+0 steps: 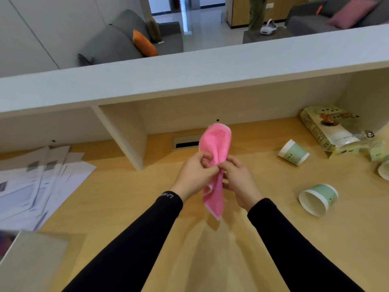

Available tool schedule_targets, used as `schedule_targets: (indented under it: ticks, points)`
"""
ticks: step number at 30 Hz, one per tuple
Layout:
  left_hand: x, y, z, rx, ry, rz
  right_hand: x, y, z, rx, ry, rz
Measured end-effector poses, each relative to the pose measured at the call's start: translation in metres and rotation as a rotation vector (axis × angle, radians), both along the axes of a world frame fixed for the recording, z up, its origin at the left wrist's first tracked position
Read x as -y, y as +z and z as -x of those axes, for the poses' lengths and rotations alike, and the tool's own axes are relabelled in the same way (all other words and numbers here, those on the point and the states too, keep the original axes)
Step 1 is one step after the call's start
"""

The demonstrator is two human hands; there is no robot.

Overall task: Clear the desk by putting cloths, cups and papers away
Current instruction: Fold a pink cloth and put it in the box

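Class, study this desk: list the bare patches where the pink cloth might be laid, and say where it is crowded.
Bare wood lies between the papers and the left sleeve, and between the divider and the far tipped cup. Crowded: the right side, with the near tipped cup and a snack packet; the left, under papers.

Single head-worn wide-angle view, facing forward and down; light wooden desk top (126, 197) close below, pale grey partition ledge (189, 66) beyond.
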State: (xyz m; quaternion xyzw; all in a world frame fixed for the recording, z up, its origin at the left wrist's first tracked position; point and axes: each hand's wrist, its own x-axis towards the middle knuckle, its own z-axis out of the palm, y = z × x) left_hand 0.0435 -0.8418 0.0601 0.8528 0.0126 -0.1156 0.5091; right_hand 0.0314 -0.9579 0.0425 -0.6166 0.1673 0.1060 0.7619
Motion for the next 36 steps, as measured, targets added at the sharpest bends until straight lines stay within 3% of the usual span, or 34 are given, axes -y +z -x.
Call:
schedule_targets:
  ticks: [11, 20, 28, 36]
  points:
    - [-0.127, 0.046, 0.075, 0.297, 0.376, 0.04, -0.121, 0.06, 0.04, 0.22, 0.264, 0.062]
    - [-0.309, 0.081, 0.181, 0.519, 0.663, -0.056, -0.295, 0.1, 0.113, 0.234, 0.549, -0.028]
    - [-0.427, 0.048, 0.271, 0.413, 0.838, -0.22, -0.421, 0.069, 0.187, 0.137, 0.719, 0.01]
    - [-0.441, 0.022, 0.278, 0.327, 0.841, -0.268, -0.423, 0.051, 0.191, 0.046, 0.718, 0.188]
